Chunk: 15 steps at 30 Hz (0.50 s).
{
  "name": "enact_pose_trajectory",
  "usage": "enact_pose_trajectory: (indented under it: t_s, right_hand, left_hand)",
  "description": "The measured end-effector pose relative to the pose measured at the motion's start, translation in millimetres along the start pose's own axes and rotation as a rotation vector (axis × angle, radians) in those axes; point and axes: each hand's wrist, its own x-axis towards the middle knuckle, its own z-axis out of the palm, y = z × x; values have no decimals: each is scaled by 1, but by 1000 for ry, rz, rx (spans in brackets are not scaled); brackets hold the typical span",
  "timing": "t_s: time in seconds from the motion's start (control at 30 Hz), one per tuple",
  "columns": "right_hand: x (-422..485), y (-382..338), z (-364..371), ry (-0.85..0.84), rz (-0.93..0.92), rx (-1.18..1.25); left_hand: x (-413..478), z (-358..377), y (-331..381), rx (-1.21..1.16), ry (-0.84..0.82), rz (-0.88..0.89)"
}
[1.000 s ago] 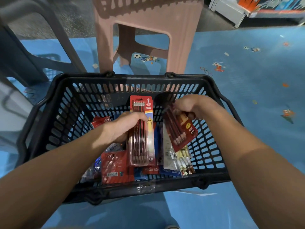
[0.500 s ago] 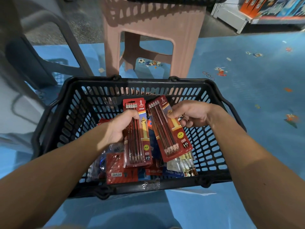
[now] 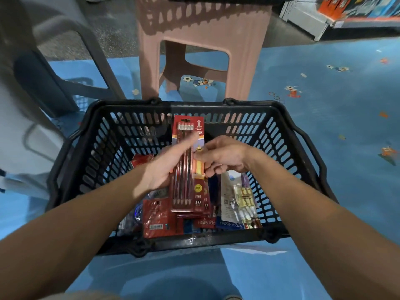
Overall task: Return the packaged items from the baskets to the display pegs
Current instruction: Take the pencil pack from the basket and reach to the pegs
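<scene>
Red pencil packs [image 3: 186, 187] over a black basket [image 3: 108, 148]. The grip of the left hand [image 3: 164, 167] clamps them; the right hand [image 3: 225, 156] pinches their edge

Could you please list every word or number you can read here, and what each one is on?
"10": pencil pack.
"Hello Kitty", blurred script: red card and white card.
Too small to read: the label on the red pack; the pencil pack's top print.

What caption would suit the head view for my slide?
Left hand and right hand hold red pencil packs together over a black basket of packaged stationery, pink stool beyond.
</scene>
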Motion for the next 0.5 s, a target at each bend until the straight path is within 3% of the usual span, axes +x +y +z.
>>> enact_pose_trajectory:
  t_s: [0.07, 0.13, 0.2, 0.27, 0.37, 0.5]
  right_hand:
    - [0, 2, 0, 123, 9, 49]
    - [5, 15, -6, 325, 78, 153]
    - [12, 33, -11, 525, 255, -99]
    - [15, 45, -7, 436, 420, -501]
    - [21, 56, 10, 284, 527, -559]
    - [26, 65, 12, 423, 524, -589]
  left_hand:
    - [8, -4, -6, 166, 79, -10]
    - [14, -11, -11, 160, 152, -57]
    - [18, -16, -15, 180, 214, -68]
    - [22, -20, -17, 271, 225, -87]
    - [25, -23, -20, 338, 201, -121]
    - [13, -12, -15, 270, 111, -133]
